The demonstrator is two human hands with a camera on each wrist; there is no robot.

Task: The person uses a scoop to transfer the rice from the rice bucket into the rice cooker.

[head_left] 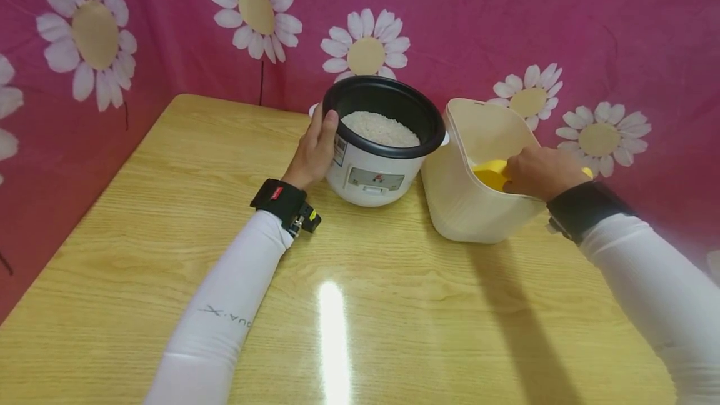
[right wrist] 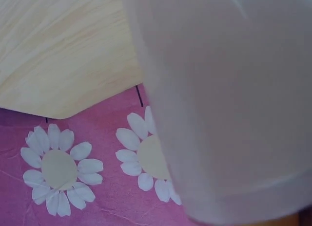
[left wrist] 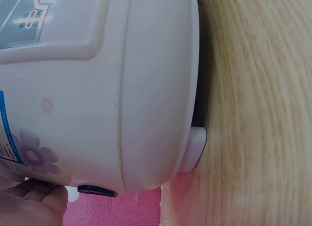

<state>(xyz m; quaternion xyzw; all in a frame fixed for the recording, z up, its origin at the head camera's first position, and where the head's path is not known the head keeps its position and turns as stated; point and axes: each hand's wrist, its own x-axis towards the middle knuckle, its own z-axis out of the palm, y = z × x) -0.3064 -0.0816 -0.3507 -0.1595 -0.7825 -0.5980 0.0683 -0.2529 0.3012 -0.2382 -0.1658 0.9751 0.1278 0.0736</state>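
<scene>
A white rice cooker [head_left: 374,180] with a black rim stands on the table, lidless, with white rice [head_left: 381,129] inside. My left hand [head_left: 315,152] grips its left side, thumb up at the rim; in the left wrist view those fingers [left wrist: 56,199] curl behind the cooker's body [left wrist: 87,104]. To the right stands a cream rice bin [head_left: 472,205], open at the top. Reaching over its near right edge, my right hand [head_left: 542,172] holds a yellow scoop [head_left: 492,174] inside the bin's mouth. The scoop's lower part is hidden by the bin wall. The bin's side [right wrist: 224,99] fills much of the right wrist view.
Both vessels stand side by side near the back of a wood-grain table [head_left: 185,205]. Close behind it hangs a magenta cloth [head_left: 467,17] with large white flowers. A bright light reflection [head_left: 334,336] lies on the tabletop in front.
</scene>
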